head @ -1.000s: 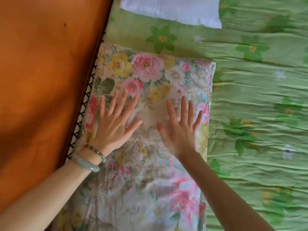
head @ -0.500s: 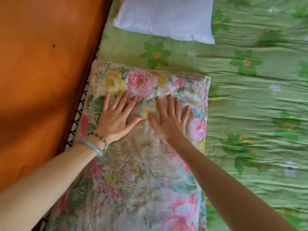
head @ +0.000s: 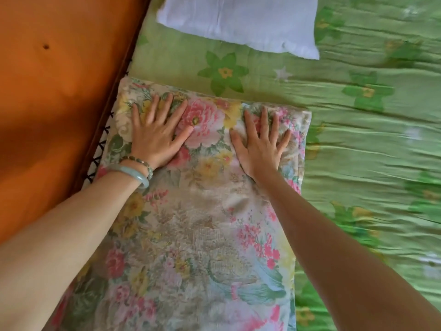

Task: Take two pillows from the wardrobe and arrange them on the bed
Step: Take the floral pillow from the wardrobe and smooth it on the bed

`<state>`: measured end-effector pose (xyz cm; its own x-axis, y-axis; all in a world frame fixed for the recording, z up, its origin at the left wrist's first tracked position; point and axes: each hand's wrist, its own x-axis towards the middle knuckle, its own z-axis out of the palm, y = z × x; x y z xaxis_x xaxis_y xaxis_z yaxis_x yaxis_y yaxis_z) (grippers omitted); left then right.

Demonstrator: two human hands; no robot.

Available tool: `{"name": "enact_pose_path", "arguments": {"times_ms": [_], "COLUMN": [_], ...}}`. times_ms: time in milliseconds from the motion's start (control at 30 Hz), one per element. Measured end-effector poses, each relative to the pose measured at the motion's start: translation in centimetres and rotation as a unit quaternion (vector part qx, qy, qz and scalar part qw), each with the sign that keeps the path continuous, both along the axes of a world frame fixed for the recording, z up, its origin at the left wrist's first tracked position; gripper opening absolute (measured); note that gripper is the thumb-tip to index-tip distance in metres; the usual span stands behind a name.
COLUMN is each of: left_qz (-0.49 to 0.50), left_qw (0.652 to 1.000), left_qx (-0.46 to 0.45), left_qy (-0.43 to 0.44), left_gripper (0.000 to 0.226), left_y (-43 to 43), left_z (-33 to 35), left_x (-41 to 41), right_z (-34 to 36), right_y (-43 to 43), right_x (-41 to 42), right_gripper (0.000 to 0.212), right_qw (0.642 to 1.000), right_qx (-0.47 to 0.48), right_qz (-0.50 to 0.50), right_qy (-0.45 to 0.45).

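A flowered pillow (head: 202,223) in pink, yellow and green lies lengthwise on the bed, along the wooden headboard. My left hand (head: 155,137) rests flat on its far left part, fingers spread, with two bracelets on the wrist. My right hand (head: 260,142) presses flat on its far right part, fingers apart. Neither hand grips anything. A white pillow (head: 241,22) lies farther away on the bed, cut off by the top edge of the view.
The bed is covered by a wrinkled green sheet (head: 370,139) with a flower print, stretching to the right. An orange-brown wooden headboard (head: 55,91) fills the left side. A dark gap with cross-stitched trim runs between board and pillow.
Both hands have slid up the flowered pillow toward its far edge and moved apart. The view has shifted, so more of the white pillow shows.
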<state>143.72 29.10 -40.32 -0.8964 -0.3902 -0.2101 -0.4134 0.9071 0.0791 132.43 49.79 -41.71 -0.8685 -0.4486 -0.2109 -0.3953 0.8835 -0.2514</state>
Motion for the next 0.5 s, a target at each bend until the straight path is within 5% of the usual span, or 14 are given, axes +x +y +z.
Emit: {"name": "enact_pose_path", "arguments": {"times_ms": [133, 233, 300, 400, 500], "left_qz": [0.003, -0.075, -0.153, -0.196, -0.187], "left_qw": [0.998, 0.984, 0.977, 0.979, 0.981], "left_qx": [0.04, 0.039, 0.026, -0.041, -0.045], "left_qy": [0.048, 0.154, 0.149, 0.042, 0.006], "left_gripper": [0.077, 0.069, 0.069, 0.069, 0.07], "left_y": [0.1, 0.6, 1.5, 2.3, 2.1], "left_z": [3.4, 5.5, 6.0, 4.1, 2.2], "left_x": [-0.4, -1.7, -3.2, -3.5, -2.5], "right_z": [3.2, 6.4, 7.6, 6.2, 4.0], "right_y": [0.3, -2.7, -5.6, -7.4, -7.0], "right_x": [-0.1, 0.3, 1.1, 2.3, 2.3], "right_gripper": [0.068, 0.067, 0.062, 0.057, 0.06], "right_qw": [1.0, 0.986, 0.971, 0.976, 0.978], "right_qx": [-0.013, -0.139, -0.21, -0.136, -0.061], "right_qz": [0.005, 0.042, 0.101, 0.169, 0.201], "right_qy": [-0.009, 0.082, 0.049, -0.031, -0.017]}}
